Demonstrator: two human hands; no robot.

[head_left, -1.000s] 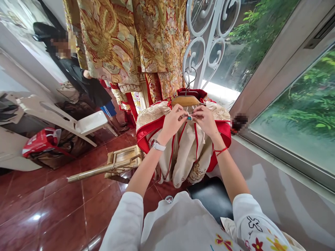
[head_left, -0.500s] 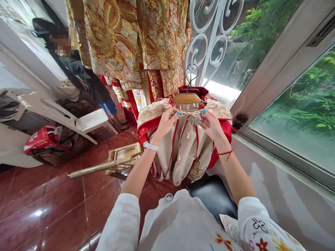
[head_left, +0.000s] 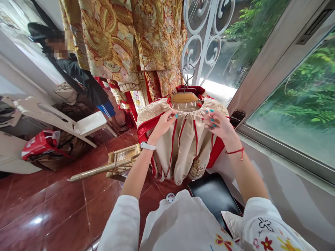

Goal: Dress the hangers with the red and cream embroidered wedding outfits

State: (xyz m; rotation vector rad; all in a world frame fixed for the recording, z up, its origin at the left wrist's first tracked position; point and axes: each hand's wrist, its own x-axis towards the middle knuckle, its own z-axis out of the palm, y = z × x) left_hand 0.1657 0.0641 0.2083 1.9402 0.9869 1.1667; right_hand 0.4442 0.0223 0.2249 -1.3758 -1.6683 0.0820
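Note:
A cream and gold embroidered garment [head_left: 180,143] with red trim hangs in front of me on a wooden hanger [head_left: 184,98]. Its neckline is gathered along a thin cream drawstring [head_left: 184,114]. My left hand [head_left: 165,122] pinches the left side of this drawstring at the gathered edge. Over on the right, my right hand [head_left: 218,123] has thumb and forefinger together at the cord's other side, its remaining fingers loosely spread. A loose cord end hangs down the front between the hands. Both hands are near the hanger's level, just before it.
Gold embroidered robes [head_left: 112,38] hang behind, beside a white scrollwork grille [head_left: 200,38]. A phone [head_left: 237,118] leans by the window. Below are a black seat [head_left: 213,193] and a bamboo piece [head_left: 123,158]. At left, a person [head_left: 81,76] stands near a white chair [head_left: 90,122].
My right hand has moved to the right along the neckline, away from my left hand, and its fingers have spread more. The neckline edge between them looks wider. My left hand keeps its pinch.

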